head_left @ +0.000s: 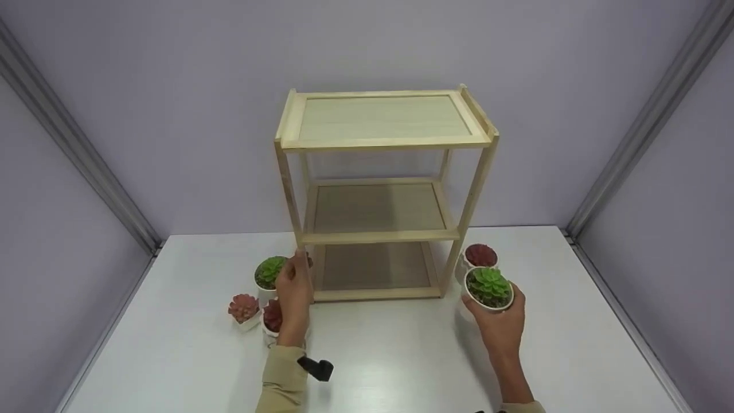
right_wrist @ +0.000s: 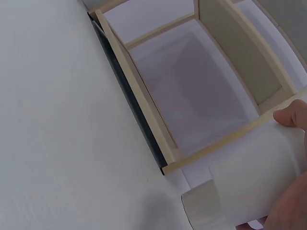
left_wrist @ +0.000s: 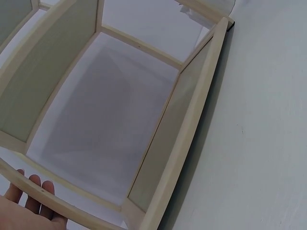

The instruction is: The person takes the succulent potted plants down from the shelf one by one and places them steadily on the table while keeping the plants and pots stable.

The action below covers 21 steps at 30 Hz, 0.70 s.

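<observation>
A three-tier wooden shelf (head_left: 381,236) stands at the back of the white table. At its left front leg is my left hand (head_left: 294,295); in the left wrist view the fingers (left_wrist: 34,179) reach round that leg, the thumb on the near side. My right hand (head_left: 500,321) grips a white pot with a green succulent (head_left: 488,287), right of the shelf. In the right wrist view the side of this white pot (right_wrist: 259,177) shows, with the thumb near its rim. A potted dark red succulent (head_left: 480,256) stands just behind it.
Left of the shelf stand a potted green succulent (head_left: 269,272), a pink succulent (head_left: 243,308) in a small white pot and a dark red succulent (head_left: 272,315), partly hidden by the left forearm. Pale walls (head_left: 367,46) enclose the table (head_left: 378,367) at back and sides.
</observation>
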{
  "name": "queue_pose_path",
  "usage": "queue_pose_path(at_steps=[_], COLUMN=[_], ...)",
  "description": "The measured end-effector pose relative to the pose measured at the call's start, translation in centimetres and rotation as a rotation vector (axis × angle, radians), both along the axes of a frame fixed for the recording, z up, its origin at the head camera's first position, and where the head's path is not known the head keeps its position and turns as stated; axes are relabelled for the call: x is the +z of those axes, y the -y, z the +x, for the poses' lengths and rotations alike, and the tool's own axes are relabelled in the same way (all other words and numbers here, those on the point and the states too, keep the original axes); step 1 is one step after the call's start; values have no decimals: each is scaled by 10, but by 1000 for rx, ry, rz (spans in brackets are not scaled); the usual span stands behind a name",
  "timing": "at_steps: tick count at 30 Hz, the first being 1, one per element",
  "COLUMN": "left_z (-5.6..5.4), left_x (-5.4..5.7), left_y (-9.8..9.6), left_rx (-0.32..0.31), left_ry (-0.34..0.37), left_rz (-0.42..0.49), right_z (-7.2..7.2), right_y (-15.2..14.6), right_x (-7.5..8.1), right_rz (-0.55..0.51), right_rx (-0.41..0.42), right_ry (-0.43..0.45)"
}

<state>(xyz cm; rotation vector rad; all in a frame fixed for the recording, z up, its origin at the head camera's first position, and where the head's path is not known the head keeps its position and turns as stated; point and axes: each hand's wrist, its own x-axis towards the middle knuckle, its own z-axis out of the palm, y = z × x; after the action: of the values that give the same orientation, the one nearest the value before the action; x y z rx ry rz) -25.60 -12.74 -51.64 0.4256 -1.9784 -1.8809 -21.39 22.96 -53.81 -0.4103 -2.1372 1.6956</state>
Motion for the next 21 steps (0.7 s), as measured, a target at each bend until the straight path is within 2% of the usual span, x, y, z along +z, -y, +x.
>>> queue_pose_path(at_steps=[6,14,21], left_z=[-1,-1,-1], left_x=[-1,-2,-1], left_y=[0,3,2], left_rx=[-7,-24,-23], left_ry=[4,36,23], left_rz=[5,1,-4], right_z=[-6,-13,-18], right_y=[-23,-50,-68], right_x=[-4,-13,-20], right_rz=[58,120,169], right_rx=[103,252,392], right_ry=[90,131,186])
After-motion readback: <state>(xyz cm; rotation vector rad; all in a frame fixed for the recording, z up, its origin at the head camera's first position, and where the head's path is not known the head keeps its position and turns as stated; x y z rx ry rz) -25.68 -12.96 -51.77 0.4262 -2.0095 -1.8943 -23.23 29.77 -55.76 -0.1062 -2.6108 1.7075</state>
